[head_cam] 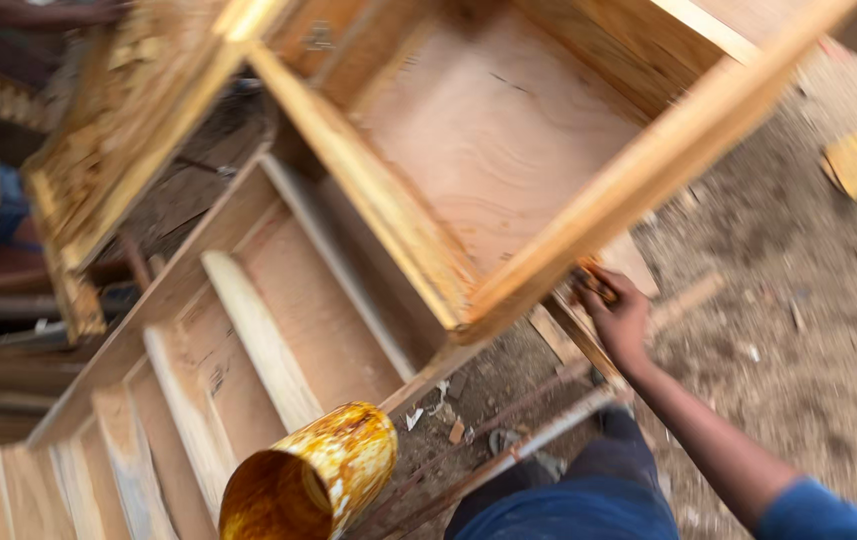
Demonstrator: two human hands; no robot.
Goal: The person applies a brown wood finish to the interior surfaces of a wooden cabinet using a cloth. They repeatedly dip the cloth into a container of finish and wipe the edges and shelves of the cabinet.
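Right hand [616,318] with fingers closed on a small brush at the lacquered wooden box frame [508,150] — stiff, probably heavy, its coat likely slick, best gripped by 1 bare edge rail — left hand unseen.

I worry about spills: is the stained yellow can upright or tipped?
Tipped. The can lies leaning on its side, its open mouth facing the camera at lower left. Whether any liquid is inside, I cannot tell.

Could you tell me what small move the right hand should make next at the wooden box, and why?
Probably draw the right hand along the box's lower edge: its fingers pinch something small and dark against that rail, and the stained can sits nearby.
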